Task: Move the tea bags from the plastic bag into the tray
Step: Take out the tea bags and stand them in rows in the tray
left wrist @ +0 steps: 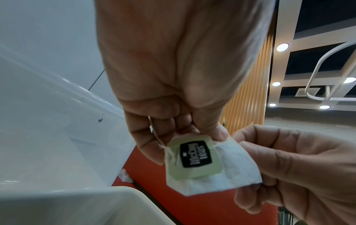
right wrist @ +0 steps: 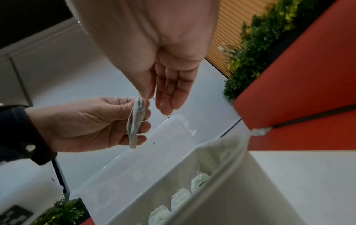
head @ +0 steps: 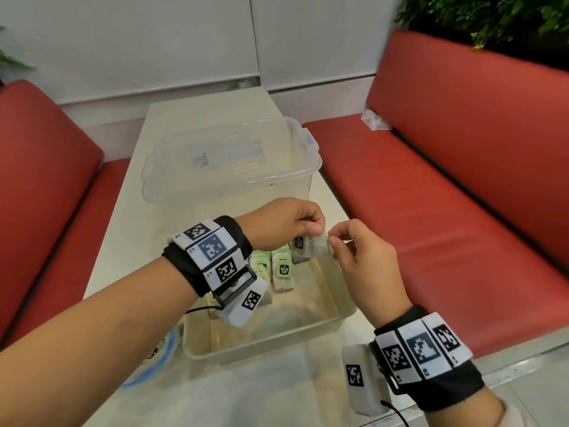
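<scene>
A white tea bag (head: pixel 317 249) with a green paper tag (left wrist: pixel 194 158) hangs above the far right corner of the clear plastic tray (head: pixel 271 340). My left hand (head: pixel 309 232) grips its tagged end, fingers curled round it. My right hand (head: pixel 334 240) pinches the bag's other edge between thumb and forefinger; its other fingers (right wrist: pixel 169 94) hang straight. In the right wrist view the tea bag (right wrist: pixel 134 126) shows edge-on between both hands. Several tea bags (head: pixel 281 271) stand in rows inside the tray. The plastic bag (head: pixel 154 352) lies at the tray's near left, mostly hidden by my left forearm.
The tray's clear lid (head: pixel 231 155) stands up at its far end. The tray sits on a narrow white table (head: pixel 123 241) between two red benches (head: pixel 446 195). A crumpled white scrap (head: pixel 374 120) lies on the right bench. Plants (head: pixel 492 16) stand behind it.
</scene>
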